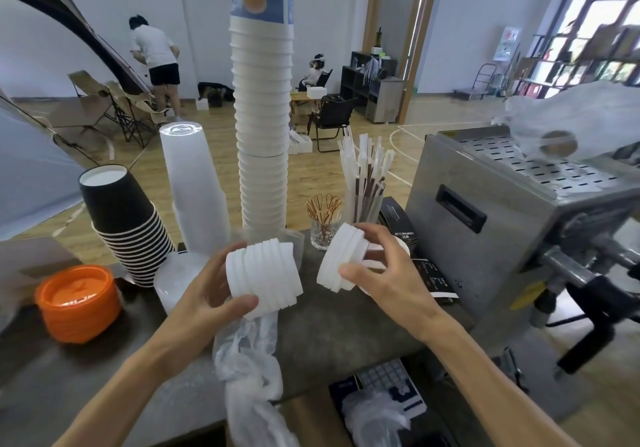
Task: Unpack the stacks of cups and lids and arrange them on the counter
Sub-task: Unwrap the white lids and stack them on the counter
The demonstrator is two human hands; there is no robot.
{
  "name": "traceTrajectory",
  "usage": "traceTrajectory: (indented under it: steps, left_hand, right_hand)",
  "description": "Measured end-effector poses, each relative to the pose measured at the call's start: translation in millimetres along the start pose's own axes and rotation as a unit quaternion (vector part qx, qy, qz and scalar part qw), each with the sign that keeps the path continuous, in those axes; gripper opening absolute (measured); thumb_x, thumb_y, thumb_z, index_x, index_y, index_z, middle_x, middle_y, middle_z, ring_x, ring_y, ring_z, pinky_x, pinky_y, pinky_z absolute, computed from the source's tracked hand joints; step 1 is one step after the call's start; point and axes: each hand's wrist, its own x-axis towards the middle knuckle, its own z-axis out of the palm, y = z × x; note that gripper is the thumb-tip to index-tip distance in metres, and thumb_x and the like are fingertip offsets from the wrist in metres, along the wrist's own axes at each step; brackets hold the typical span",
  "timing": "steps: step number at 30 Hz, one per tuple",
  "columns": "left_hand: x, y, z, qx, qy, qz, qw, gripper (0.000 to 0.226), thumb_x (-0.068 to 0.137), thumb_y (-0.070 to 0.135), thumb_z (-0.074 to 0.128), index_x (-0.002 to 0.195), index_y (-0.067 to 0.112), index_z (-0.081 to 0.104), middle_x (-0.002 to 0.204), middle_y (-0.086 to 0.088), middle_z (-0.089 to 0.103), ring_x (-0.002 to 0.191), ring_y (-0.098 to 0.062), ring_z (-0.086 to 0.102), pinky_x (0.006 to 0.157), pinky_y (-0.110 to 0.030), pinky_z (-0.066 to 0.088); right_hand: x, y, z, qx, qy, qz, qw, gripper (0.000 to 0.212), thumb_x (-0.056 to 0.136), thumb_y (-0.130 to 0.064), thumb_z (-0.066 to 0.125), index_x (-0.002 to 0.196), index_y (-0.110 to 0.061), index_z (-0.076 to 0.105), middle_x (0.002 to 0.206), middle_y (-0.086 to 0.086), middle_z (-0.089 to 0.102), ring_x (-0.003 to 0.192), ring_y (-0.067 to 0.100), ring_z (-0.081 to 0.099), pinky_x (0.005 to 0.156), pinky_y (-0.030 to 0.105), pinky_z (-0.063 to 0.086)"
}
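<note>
Both hands are up over the desk (329,329), each with a batch of white lids held on its side. The left hand (207,291) has its fingers (242,303) curled round the larger stack of white lids (265,275), thumb under and the rest behind; a crumpled plastic sleeve (249,360) trails down from that stack over the desk edge. The right hand (384,266) pinches the smaller stack of white lids (341,259) from the side, thumb on the near rim and the other fingers spread over the top. The two stacks are apart, with a clear gap between them.

The likeliest trouble, to my eye, is the lids fanning out. Held sideways, nothing keeps the outer ones seated but the squeeze, and the rims of the right-hand batch already look a bit stepped; a looser pinch could shed a few onto the desk or floor.

The second worry is the tall stack of white cups (265,135) just behind the hands. It rises well above everything else and a knuckle or the dragging sleeve could tip it. The glass of stirrers (323,228) and the straws (363,183) stand near the right hand and could be knocked when those lids go down. The black cups (128,225) and orange lids (78,303) sit off to the left, out of the way.
</note>
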Motion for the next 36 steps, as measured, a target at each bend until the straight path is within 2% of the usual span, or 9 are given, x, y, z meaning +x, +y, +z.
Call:
traceTrajectory:
  steps: [2,4,6,8,10,13,19,28,36]
  left_hand:
    - [-1.9,3.8,-3.4,0.018,-0.006,0.004,1.0,0.087,0.062,0.041,0.084,0.138,0.043,0.042,0.123,0.028,0.06,0.115,0.005,0.059,0.08,-0.012,0.055]
    - [-4.8,6.0,-3.9,0.067,-0.023,0.02,0.997,0.091,0.062,0.032,0.087,0.14,0.037,0.04,0.123,0.028,0.059,0.117,0.005,0.057,0.085,-0.01,0.053]
    - [-9.0,7.9,-1.5,0.113,-0.04,0.037,0.992,0.091,0.067,0.011,0.091,0.138,0.035,0.039,0.123,0.028,0.057,0.119,0.007,0.054,0.091,-0.01,0.05]
    - [-13.3,7.1,-0.9,0.144,-0.055,0.052,0.987,0.093,0.067,0.006,0.09,0.137,0.039,0.038,0.127,0.026,0.055,0.124,0.005,0.051,0.098,-0.014,0.049]
    - [-17.2,4.5,-0.7,0.157,-0.072,0.06,0.983,0.096,0.066,0.013,0.093,0.138,0.041,0.036,0.134,0.021,0.053,0.131,-0.001,0.049,0.102,-0.02,0.047]
    - [-22.0,2.0,4.7,0.173,-0.073,0.08,0.979,0.098,0.065,0.018,0.094,0.14,0.04,0.034,0.136,0.02,0.051,0.133,-0.001,0.046,0.102,-0.014,0.044]
    - [-23.9,-4.9,6.7,0.181,-0.051,0.108,0.976,0.093,0.066,0.016,0.092,0.137,0.041,0.037,0.134,0.019,0.052,0.132,-0.006,0.048,0.101,-0.022,0.049]
    - [-21.9,-9.5,6.2,0.18,-0.05,0.074,0.979,0.09,0.067,0.017,0.091,0.128,0.053,0.036,0.127,0.027,0.051,0.125,0.005,0.048,0.089,-0.009,0.049]
    - [-21.1,-10.1,3.4,0.168,-0.067,0.052,0.982,0.089,0.068,0.019,0.091,0.134,0.044,0.037,0.128,0.021,0.054,0.126,-0.004,0.052,0.1,-0.03,0.054]
  right_hand:
    - [2.0,-4.5,0.0,0.056,-0.035,0.085,0.994,0.056,0.079,-0.049,0.071,0.129,-0.031,0.055,0.126,-0.007,0.061,0.114,0.013,0.062,0.096,0.035,0.055]
    - [1.5,-9.4,0.0,0.132,-0.094,0.182,0.97,0.029,0.093,-0.04,0.064,0.115,-0.022,0.063,0.113,0.003,0.065,0.102,0.02,0.062,0.087,0.037,0.054]
    - [0.2,-8.0,-0.8,0.163,-0.136,0.239,0.947,0.035,0.091,-0.048,0.064,0.109,-0.019,0.067,0.101,0.009,0.063,0.093,0.027,0.051,0.076,0.036,0.044]
    - [-0.4,-4.2,0.1,0.163,-0.16,0.262,0.938,0.047,0.085,-0.057,0.067,0.112,-0.019,0.069,0.101,0.01,0.064,0.093,0.028,0.049,0.075,0.035,0.038]
    - [-0.4,-2.5,3.3,0.161,-0.168,0.27,0.934,0.046,0.085,-0.059,0.065,0.11,-0.021,0.073,0.096,0.008,0.065,0.083,0.023,0.053,0.07,0.032,0.038]
    - [-1.6,-0.3,10.0,0.162,-0.168,0.275,0.933,0.051,0.077,-0.064,0.067,0.107,-0.024,0.075,0.097,0.009,0.06,0.076,0.019,0.048,0.065,0.031,0.038]
    - [-6.6,3.6,11.7,0.162,-0.183,0.266,0.932,0.062,0.082,-0.064,0.063,0.121,-0.016,0.07,0.102,0.011,0.058,0.091,0.028,0.045,0.073,0.035,0.038]
    - [-12.3,-1.6,15.0,0.168,-0.17,0.254,0.937,0.047,0.09,-0.054,0.061,0.12,-0.019,0.071,0.104,0.009,0.068,0.094,0.028,0.053,0.079,0.036,0.043]
    - [-13.2,-2.0,13.9,0.174,-0.164,0.236,0.942,0.036,0.096,-0.044,0.058,0.12,-0.02,0.071,0.113,0.008,0.076,0.1,0.024,0.069,0.081,0.037,0.055]
